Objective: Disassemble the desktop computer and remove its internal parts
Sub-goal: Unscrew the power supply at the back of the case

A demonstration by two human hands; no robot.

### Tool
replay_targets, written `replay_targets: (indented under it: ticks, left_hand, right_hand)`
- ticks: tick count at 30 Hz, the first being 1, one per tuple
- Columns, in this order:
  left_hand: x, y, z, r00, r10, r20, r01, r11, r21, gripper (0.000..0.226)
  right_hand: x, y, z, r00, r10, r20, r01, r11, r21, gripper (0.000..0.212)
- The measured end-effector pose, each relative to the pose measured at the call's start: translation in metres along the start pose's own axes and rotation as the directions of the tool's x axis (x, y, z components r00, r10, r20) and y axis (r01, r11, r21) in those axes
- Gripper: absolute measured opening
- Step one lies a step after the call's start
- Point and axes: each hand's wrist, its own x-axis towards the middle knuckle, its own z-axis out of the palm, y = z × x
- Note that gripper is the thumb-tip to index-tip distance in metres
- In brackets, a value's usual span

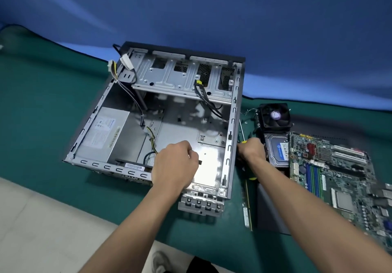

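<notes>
The open grey computer case (233, 111) lies on the green mat with its motherboard tray bare. A silver power supply (104, 135) sits inside at the left, its cables (151, 139) trailing over the floor. My left hand (176, 164) hovers inside the case near the front edge, fingers curled; what it holds is hidden. Just outside the case's right wall, my right hand (251, 148) grips a yellow-and-black screwdriver (244, 142), its shaft pointing away from me. The removed motherboard (331, 171), hard drive (277, 149) and cooler fan (275, 115) lie to the right.
A drive cage (182, 77) spans the back of the case with loose white connectors (126, 61) at its left. A RAM stick (247, 205) and a dark panel (269, 211) lie right of the case. A blue backdrop rises behind; the floor and a shoe show below.
</notes>
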Motion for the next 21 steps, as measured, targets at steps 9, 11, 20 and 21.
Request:
replay_targets:
  ticks: [9,11,20,21]
  left_hand:
    - [-0.002,0.003,-0.004,1.000,0.017,0.005,-0.017,1.000,0.000,0.018]
    - [-0.004,0.003,-0.006,0.999,0.032,0.030,-0.032,0.999,-0.018,0.018]
    - [-0.008,-0.006,-0.033,0.991,-0.037,0.126,0.110,0.760,-0.640,0.023]
    - [-0.011,-0.010,-0.039,0.990,-0.042,0.132,0.122,0.718,-0.686,0.022]
  right_hand:
    - [-0.035,0.011,-0.031,0.992,-0.114,0.059,0.089,0.939,0.332,0.020]
    - [-0.053,0.008,-0.045,0.984,-0.162,0.073,0.117,0.901,0.417,0.017]
    - [-0.160,-0.018,-0.071,0.888,-0.445,0.118,0.256,0.690,0.677,0.022]
    - [-0.170,-0.021,-0.065,0.885,-0.453,0.106,0.291,0.717,0.634,0.024]
